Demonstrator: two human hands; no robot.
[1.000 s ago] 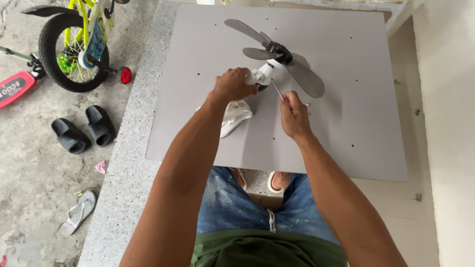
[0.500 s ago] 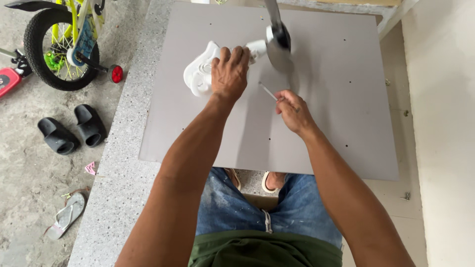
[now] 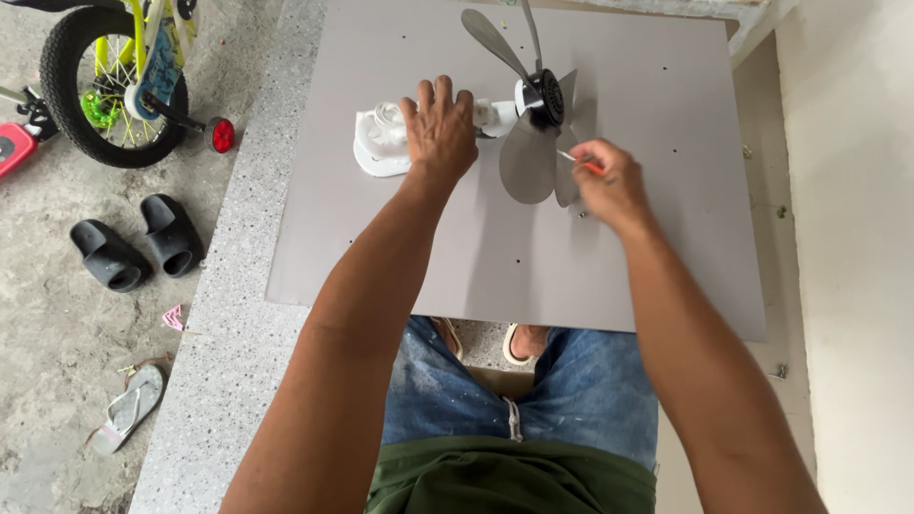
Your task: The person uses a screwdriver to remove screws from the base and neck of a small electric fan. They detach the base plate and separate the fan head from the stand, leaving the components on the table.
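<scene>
Head view looks down on a grey board [image 3: 457,257] lying across a speckled stone ledge [image 3: 205,381], with a small fan lying on its side near the top centre of the frame. The left hand [image 3: 440,128] presses palm-down over the fan's white motor body [image 3: 381,143], fingers together and curled over it, pinning it to the board. Grey fan blades [image 3: 528,157] and their black hub [image 3: 547,95] stand just right of that hand. The right hand [image 3: 609,181], right of centre, has its fingers pinched shut on a thin screwdriver with an orange handle [image 3: 583,163]; the metal tip points left toward the blades, close to the nearest one (whether it touches is too small to tell).

To do this well, the judgement is that the left hand should keep firm downward pressure so the motor cannot roll, and the screwdriver should meet the screw squarely along its axis, not at a slant. A blade could turn into the tool, so steadying the hub would help.

At the left edge of the frame are a child's bicycle [image 3: 114,86], black slippers [image 3: 138,243] and a grey sandal [image 3: 124,409] on the concrete floor.
</scene>
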